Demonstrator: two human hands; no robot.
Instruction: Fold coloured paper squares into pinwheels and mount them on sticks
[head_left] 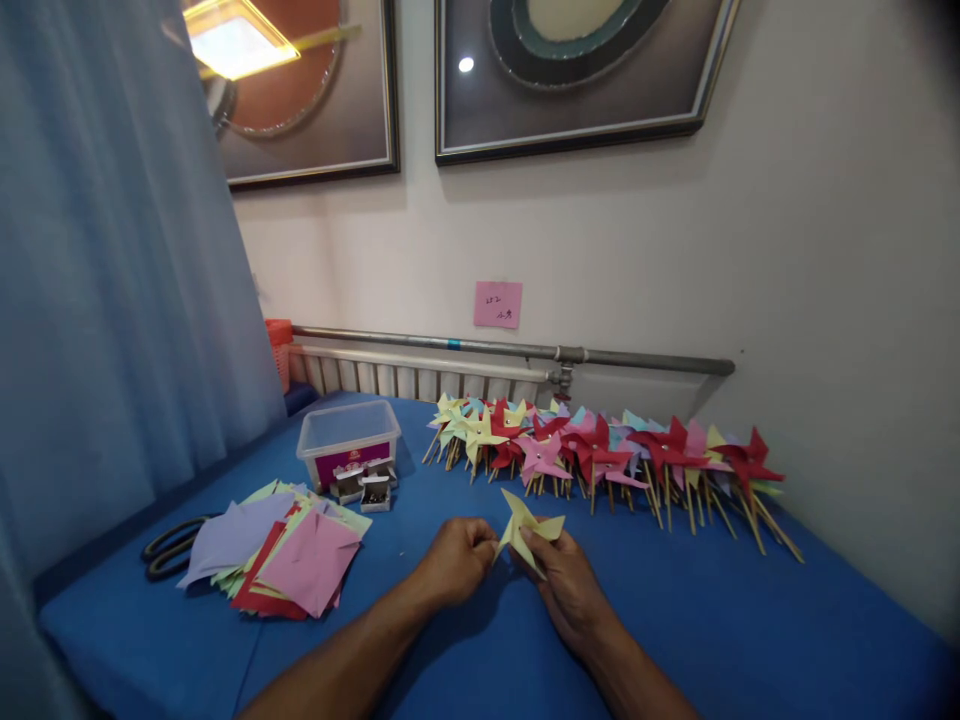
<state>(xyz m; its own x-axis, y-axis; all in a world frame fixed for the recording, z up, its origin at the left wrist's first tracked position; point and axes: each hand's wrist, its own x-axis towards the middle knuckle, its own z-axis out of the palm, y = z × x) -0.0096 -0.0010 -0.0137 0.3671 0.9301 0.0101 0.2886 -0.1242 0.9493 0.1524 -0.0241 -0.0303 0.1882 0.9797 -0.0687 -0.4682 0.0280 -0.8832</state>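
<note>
A pale yellow paper pinwheel (517,522), with its blades folded in, sits in my right hand (571,590); the thumb presses on its middle and the fingers are behind it. No stick shows on it. Close at its left edge, my left hand (459,562) is closed, fingertips pinched together. What those fingers hold, if anything, is too hidden to tell. Beyond my hands lies a long row of finished pinwheels (540,455) on thin wooden sticks, in red, pink, yellow, blue and purple.
Left on the blue-covered table (315,665) are a stack of coloured paper sheets (311,560), black-handled scissors (169,548), a clear plastic tub (349,430) and small open boxes (375,494) of tiny metal pieces. A blue curtain (127,250) hangs at left; a pipe (495,347) runs along the wall.
</note>
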